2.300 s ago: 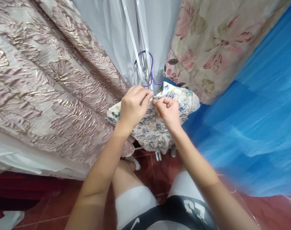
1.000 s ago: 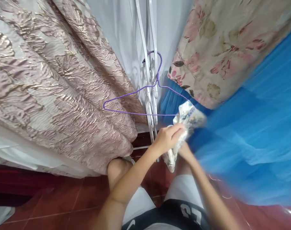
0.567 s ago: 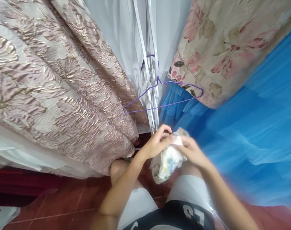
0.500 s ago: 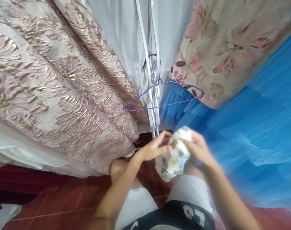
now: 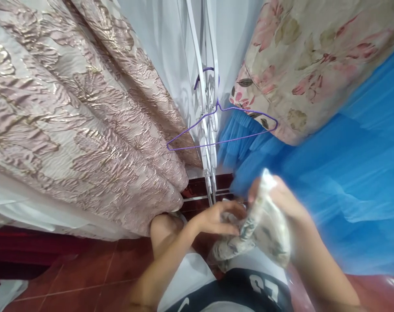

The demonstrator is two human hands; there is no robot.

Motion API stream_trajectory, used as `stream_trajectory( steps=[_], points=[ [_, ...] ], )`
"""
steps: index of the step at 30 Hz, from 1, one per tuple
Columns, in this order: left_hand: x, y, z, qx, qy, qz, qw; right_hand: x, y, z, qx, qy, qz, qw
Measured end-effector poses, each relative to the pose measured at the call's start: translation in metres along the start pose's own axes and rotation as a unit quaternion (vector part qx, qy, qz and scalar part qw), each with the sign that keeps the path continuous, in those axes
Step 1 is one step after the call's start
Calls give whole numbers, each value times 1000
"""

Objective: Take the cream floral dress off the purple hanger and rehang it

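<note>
Over my lap, a whitish cloth (image 5: 271,234) with a grey-green pattern is partly unfolded and blurred by motion; its exact kind does not show. My right hand (image 5: 283,197) grips its upper edge, with the fingers partly hidden behind it. On the other side, my left hand (image 5: 221,219) has its thumb and fingers curled round a fold of the same cloth. Beyond both hands, a purple hanger (image 5: 221,142) hangs by its hook on a white metal rack (image 5: 200,56) and carries nothing.
Pink-gold floral brocade fabric (image 5: 119,143) hangs close on the left. To the right are a floral fabric (image 5: 314,65) and blue tulle (image 5: 353,182). White fabric (image 5: 158,34) hangs behind the rack. Red tiles (image 5: 83,268) cover the floor.
The bunched cloth has opened out and spread to the right over my lap. My right hand has moved slightly right, my left hand slightly down and right.
</note>
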State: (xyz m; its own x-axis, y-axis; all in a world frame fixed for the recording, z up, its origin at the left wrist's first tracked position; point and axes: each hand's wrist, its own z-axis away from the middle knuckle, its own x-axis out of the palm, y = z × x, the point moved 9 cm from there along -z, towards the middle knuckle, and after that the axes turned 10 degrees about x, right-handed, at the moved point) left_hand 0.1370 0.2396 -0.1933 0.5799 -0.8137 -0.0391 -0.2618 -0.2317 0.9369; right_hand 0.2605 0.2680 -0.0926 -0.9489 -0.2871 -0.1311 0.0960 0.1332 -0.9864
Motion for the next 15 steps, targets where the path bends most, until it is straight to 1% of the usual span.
stream_trajectory(
  steps=[2, 3, 5, 6, 7, 9, 11, 13, 15],
  points=[
    [9, -10, 11, -35, -24, 1, 999, -21, 2, 3, 13, 69, -5, 998],
    [10, -18, 19, -65, -33, -27, 997, -33, 3, 4, 15, 108, -9, 994],
    [6, -35, 40, -133, -36, -130, 982, -54, 3, 7, 2, 177, -11, 984],
    [0, -40, 50, -158, -23, -191, 968, -61, 4, 8, -13, 203, -7, 979],
    [-9, -41, 60, -170, -1, -246, 954, -66, 4, 6, -26, 222, 1, 975],
    [-29, -29, 74, -152, 60, -320, 933, -70, 8, -2, -46, 244, 26, 968],
    [-54, -5, 86, -113, 124, -357, 919, -70, 11, -17, -65, 255, 58, 963],
    [-86, 20, 96, -97, 191, -384, 898, -65, 11, -39, -92, 243, 98, 961],
    [-124, 47, 104, -96, 245, -424, 867, -55, 12, -65, -123, 215, 137, 959]
  ],
)
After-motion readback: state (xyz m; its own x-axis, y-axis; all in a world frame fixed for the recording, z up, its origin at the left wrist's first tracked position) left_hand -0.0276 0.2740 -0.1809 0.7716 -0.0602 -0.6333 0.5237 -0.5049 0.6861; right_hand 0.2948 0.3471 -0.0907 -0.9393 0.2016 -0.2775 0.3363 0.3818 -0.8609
